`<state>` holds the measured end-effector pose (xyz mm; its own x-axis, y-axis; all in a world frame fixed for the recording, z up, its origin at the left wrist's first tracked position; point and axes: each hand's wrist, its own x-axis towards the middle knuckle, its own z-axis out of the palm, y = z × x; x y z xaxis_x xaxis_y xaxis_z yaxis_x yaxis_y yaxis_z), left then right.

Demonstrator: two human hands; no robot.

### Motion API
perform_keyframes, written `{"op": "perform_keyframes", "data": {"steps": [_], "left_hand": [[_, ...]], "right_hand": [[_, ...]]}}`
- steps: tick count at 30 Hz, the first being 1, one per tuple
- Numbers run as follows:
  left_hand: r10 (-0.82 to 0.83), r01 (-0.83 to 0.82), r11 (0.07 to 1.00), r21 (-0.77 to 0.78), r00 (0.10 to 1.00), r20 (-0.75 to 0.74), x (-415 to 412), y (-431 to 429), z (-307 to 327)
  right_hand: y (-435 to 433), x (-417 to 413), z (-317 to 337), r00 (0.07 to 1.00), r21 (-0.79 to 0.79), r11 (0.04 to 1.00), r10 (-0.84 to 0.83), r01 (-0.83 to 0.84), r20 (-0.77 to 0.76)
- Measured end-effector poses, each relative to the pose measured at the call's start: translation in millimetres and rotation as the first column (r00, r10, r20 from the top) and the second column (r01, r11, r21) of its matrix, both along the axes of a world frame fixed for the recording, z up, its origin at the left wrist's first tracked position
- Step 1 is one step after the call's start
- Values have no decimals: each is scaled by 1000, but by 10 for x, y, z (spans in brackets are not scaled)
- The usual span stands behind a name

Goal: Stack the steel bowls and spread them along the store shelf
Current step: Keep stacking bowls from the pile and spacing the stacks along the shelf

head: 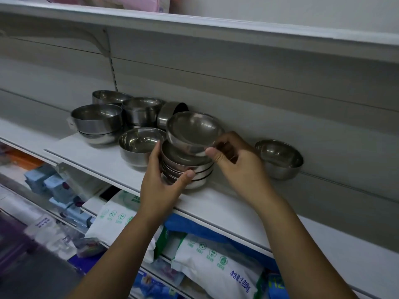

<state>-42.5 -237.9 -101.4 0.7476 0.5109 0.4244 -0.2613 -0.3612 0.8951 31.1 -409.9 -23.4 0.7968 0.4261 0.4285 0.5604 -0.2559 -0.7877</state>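
Note:
A stack of steel bowls (190,169) stands on the white store shelf (103,156). My left hand (162,180) grips the stack from its left side, thumb across the front. My right hand (233,156) pinches the rim of a tilted steel bowl (192,130) held just above the stack. A single bowl (138,145) sits directly left of the stack. Another single bowl (280,158) stands alone to the right against the back panel. Further left are more stacked bowls (97,121), (140,111), and one bowl lying on its side (170,113).
The upper shelf (216,24) overhangs close above. Below the bowl shelf lie white and green bags (216,268) and blue packets (54,184). Bare white shelf surface stretches to the right of the stack (237,212).

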Motion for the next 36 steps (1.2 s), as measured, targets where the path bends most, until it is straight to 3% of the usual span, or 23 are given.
{"op": "perform_keyframes", "data": {"steps": [8,16,19,24,31,36], "left_hand": [[-69,74,993,-95,996,64,-4,44,58],[-24,26,999,-47,999,31,56,57,14],[-5,8,999,-52,999,46,40,-1,63],[4,-1,997,-77,999,46,-30,-113,171],[54,-47,994,-102,996,67,-333,-920,366],[11,12,985,-170,991,133,-517,-1840,472]], "right_hand": [[62,-32,-178,1000,-56,998,3,-4,-17],[195,-77,-314,963,153,963,-194,224,-185],[237,-67,-390,939,161,970,-122,180,-321],[227,-94,-424,883,293,956,144,-7,-448],[-537,-345,-277,868,353,936,187,-15,-459],[-1434,-509,-159,890,354,934,117,52,-440]]}}
